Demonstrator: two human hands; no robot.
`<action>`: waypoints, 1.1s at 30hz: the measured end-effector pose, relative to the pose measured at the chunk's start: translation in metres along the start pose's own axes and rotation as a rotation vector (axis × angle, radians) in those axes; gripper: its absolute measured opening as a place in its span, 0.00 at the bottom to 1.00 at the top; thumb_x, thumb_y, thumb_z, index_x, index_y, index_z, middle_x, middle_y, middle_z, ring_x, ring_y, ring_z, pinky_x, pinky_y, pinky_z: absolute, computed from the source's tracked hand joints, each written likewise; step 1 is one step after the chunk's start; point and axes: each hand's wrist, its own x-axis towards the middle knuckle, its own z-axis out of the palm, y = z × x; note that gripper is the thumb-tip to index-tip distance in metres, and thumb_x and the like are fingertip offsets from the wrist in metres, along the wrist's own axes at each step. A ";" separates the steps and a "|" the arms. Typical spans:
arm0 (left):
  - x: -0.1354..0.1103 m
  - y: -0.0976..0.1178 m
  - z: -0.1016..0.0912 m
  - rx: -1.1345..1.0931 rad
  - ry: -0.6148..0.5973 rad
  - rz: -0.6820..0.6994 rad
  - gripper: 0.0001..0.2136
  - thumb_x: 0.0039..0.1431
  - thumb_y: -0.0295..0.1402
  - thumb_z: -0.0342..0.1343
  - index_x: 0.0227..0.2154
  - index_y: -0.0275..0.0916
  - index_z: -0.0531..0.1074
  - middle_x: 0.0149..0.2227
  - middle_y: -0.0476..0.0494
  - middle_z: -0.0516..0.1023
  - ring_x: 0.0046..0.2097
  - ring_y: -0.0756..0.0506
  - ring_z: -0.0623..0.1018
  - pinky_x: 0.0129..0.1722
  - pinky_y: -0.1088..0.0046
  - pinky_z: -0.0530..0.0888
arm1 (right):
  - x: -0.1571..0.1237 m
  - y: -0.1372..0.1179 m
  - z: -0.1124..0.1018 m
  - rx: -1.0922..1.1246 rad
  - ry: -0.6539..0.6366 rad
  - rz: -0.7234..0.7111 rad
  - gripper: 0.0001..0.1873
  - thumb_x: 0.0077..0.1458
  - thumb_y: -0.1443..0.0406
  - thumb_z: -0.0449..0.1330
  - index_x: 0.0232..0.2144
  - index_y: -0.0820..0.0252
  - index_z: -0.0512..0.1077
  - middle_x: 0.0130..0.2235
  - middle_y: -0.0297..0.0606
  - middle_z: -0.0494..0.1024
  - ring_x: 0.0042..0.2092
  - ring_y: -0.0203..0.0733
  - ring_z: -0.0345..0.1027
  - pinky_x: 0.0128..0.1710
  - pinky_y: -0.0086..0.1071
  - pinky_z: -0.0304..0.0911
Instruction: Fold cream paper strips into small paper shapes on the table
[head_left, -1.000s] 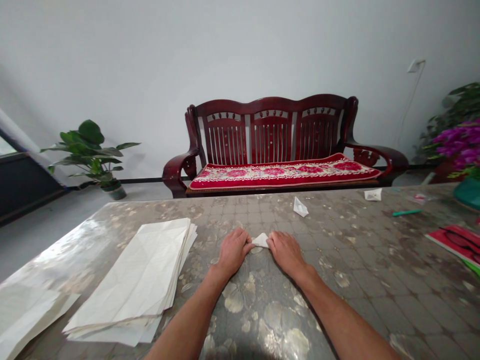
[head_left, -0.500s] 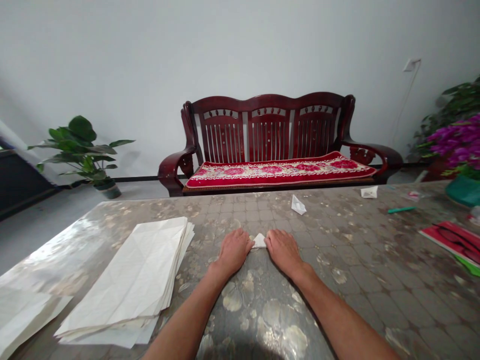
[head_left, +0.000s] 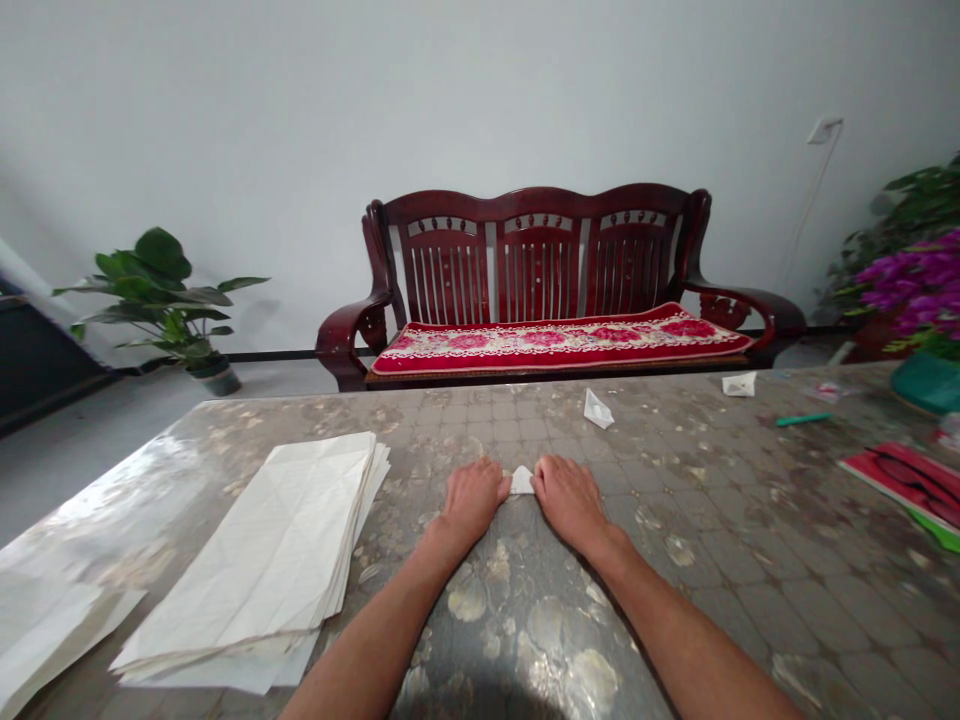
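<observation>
Between my two hands a small folded piece of white paper lies on the table, its peaked top pointing away from me. My left hand is closed on its left end, thumb toward the paper. On the right end, my right hand grips it with curled fingers. Both ends of the paper are hidden under the fingers. Farther back stands a folded paper boat, and another small folded white paper sits near the table's far edge.
A stack of creased white sheets lies to the left, with more paper at the near left corner. On the right are a green pen, a red book with glasses, and a flower pot. A wooden bench stands behind the table.
Both hands have stayed on the folded paper, with only a slight shift of the fingers. Nothing else has visibly moved.
</observation>
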 end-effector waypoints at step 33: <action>-0.005 0.009 0.013 -0.074 0.175 0.107 0.06 0.64 0.35 0.52 0.37 0.40 0.70 0.42 0.44 0.70 0.46 0.42 0.68 0.48 0.63 0.65 | -0.016 -0.003 -0.008 0.067 0.040 -0.054 0.11 0.59 0.56 0.58 0.39 0.56 0.68 0.42 0.39 0.73 0.46 0.47 0.63 0.43 0.37 0.50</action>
